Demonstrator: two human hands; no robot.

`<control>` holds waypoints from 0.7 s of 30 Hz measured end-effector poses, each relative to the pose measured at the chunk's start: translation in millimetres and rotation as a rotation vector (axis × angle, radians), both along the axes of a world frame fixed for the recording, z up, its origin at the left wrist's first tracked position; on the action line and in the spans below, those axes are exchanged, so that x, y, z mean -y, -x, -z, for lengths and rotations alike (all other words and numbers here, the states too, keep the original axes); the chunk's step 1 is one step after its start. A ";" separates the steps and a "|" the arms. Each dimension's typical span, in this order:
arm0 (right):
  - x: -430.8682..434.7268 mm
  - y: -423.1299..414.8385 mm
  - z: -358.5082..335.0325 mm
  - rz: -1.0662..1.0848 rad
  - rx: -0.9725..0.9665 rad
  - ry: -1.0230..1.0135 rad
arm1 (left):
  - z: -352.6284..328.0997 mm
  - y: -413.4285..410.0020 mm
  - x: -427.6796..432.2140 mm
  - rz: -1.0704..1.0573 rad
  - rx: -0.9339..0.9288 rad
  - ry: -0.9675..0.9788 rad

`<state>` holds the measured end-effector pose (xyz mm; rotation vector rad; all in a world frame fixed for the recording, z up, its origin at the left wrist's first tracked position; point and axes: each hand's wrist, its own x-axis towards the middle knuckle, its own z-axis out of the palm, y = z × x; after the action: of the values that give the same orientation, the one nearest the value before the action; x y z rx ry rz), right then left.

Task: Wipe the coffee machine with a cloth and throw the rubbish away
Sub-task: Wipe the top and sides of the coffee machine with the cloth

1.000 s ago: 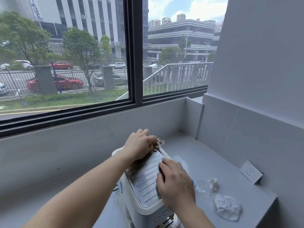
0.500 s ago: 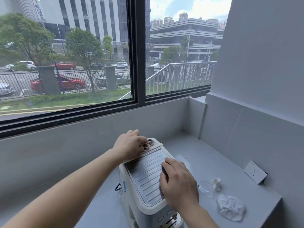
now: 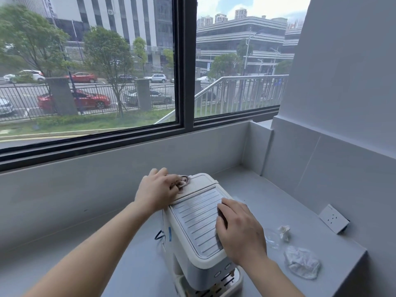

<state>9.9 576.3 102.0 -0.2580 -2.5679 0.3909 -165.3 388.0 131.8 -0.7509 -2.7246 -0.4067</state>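
Counter (image 3: pixel 267 202): one coffee machine (image 3: pixel 199 215), one cloth (image 3: pixel 184 182)

Left hand (image 3: pixel 157 190) slid cloth (image 3: pixel 183 181) leftward across coffee machine (image 3: pixel 197 221) rear lid, now at its left corner.

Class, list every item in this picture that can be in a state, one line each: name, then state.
left hand: grips the cloth.
right hand: rests on the machine's ribbed top, holding nothing.
coffee machine: upright on the counter.
cloth: bunched under the left hand at the top's rear edge.
crumpled rubbish: lying on the counter, untouched.
wall socket: nothing plugged in.
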 end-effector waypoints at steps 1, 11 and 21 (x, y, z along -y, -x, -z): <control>0.4 -0.5 -0.5 0.002 0.007 0.004 | -1.8 -1.9 -5.5 -0.033 0.042 -0.013; 1.2 -0.8 -3.6 0.010 0.041 0.036 | 49.3 -124.6 2.8 0.084 -0.004 -0.583; -3.4 -2.5 -3.8 -0.034 -0.019 0.193 | 79.1 -202.7 -20.4 0.194 -0.040 -0.850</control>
<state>12.4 579.8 105.8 -0.2791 -2.5205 0.6521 37.4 408.4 52.7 -0.7349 -2.1082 -1.4353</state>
